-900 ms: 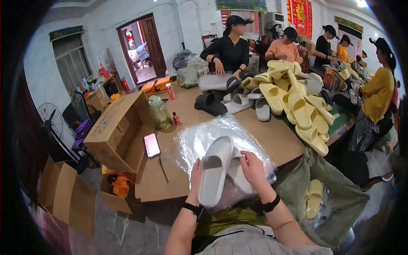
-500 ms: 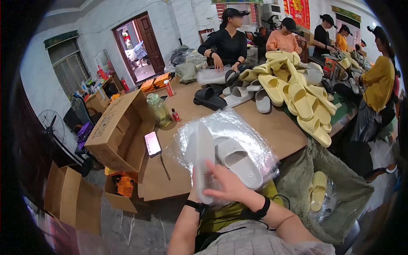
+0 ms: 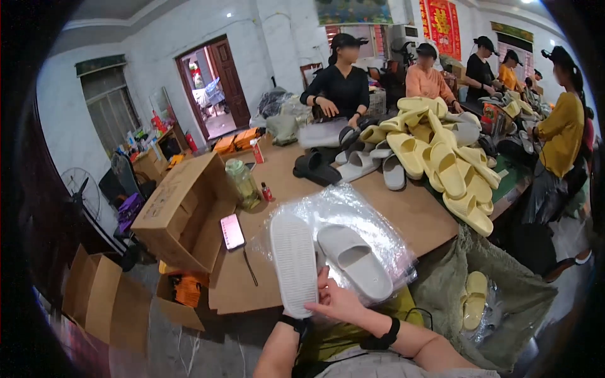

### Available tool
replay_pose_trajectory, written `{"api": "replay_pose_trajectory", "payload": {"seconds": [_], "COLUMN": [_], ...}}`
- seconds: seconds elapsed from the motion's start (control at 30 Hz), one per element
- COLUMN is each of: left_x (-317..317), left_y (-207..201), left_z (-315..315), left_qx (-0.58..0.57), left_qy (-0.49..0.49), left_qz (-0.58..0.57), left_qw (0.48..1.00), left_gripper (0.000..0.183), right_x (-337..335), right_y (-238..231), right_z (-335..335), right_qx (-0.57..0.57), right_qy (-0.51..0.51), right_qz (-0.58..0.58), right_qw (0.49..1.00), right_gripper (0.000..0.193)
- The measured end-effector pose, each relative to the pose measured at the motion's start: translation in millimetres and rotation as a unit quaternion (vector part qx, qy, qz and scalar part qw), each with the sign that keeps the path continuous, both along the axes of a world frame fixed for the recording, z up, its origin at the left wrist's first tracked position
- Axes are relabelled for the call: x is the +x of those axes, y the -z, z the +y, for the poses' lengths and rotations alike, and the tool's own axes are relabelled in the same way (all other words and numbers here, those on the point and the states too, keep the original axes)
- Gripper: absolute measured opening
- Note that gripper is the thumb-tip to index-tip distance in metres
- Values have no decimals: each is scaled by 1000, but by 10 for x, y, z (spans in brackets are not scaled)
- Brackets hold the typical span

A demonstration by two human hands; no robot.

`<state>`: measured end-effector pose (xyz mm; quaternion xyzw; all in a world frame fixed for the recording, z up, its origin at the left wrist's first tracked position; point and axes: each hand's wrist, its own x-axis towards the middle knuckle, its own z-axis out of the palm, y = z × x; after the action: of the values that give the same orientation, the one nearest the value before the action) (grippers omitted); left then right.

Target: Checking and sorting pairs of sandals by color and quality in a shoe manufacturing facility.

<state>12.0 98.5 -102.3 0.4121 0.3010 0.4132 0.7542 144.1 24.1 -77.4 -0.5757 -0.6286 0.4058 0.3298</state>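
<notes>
Where both slippers were held together under a second ago, they are now parted: one pale grey slipper point(image 3: 293, 264) is raised at the near edge of the desk point(image 3: 409, 214) with its underside turned toward the wearer, while its mate point(image 3: 368, 271) lies just to the right on a spread of clear plastic bags point(image 3: 337, 205). Half a second ago the raised one showed mostly its side, blurred by motion; it has since come round so that the full sole faces up, and I judge that this puts the bottom in plain sight for checking or handling by itself. The left hand is behind the slipper, hidden from view, so how it grips cannot be told; the right hand point(image 3: 340, 305) touches the lower right edge with its fingers parted, and whether they pinch it is unclear. The hands are close together, with the heel end of the slipper between them. The sole is long and rounded at both ends, its middle crossed by fine ribs within a smoother border, and I see no obvious mark on it. The mate sits right side up, its broad strap toward the far end and its smooth heel toward the wearer.
</notes>
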Motion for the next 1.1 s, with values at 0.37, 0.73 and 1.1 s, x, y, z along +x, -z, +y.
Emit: {"api": "replay_pose_trajectory", "payload": {"seconds": [0.37, 0.73, 1.1], "left_x": [-83, -36, 114], "left_y": [917, 350, 40], "left_z": [653, 520, 329], "left_qx": [254, 518, 259], "left_qy": [-68, -159, -124], "left_qz": [183, 504, 345], "left_qw": [947, 673, 894], "left_gripper": [52, 51, 47], "right_x": [197, 408, 456], "right_y": [146, 60, 84], "right_z": [141, 125, 106], "right_qx": [98, 426, 339], "right_qy": [35, 68, -18], "right_qz": [367, -150, -135], "right_qw": [924, 890, 931], "right_gripper": [52, 52, 48]}}
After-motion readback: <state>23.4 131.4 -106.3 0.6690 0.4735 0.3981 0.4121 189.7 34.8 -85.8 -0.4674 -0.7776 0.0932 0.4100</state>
